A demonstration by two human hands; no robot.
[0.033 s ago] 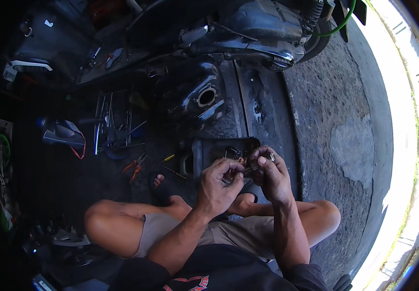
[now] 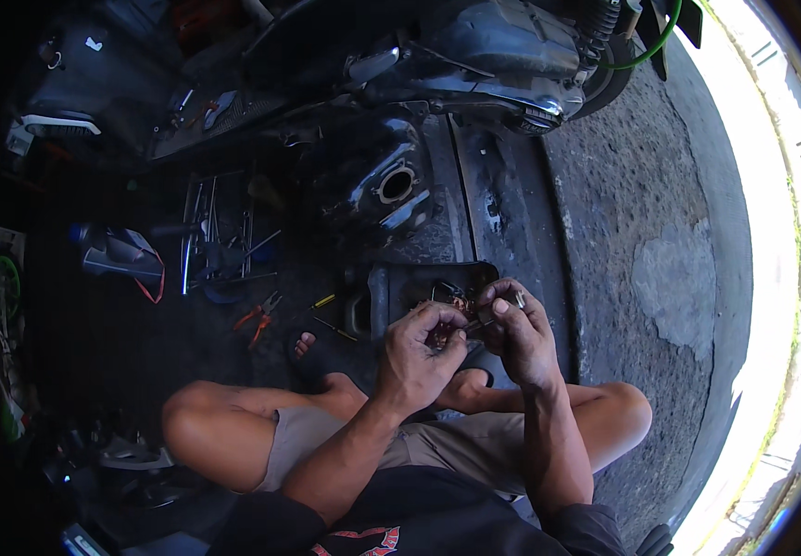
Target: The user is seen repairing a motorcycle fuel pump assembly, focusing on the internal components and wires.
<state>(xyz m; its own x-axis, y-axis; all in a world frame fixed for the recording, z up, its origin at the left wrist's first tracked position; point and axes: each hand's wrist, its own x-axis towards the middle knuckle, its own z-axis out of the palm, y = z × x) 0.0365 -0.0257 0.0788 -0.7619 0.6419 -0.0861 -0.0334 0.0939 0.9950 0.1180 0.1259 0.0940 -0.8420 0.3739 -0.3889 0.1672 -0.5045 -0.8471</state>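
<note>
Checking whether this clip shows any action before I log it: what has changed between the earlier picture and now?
Nothing visibly moved, and nothing was taken hold of or let go. The left hand and right hand stay close together, fingers on a small part too indistinct to name; the orange-handled pliers lie where they were.

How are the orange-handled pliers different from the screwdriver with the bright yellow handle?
The pliers have two orange handles, spread apart; the screwdriver has one straight yellow handle. The pliers look bigger; the screwdriver is slimmer. Both lie on the dark floor.
</note>
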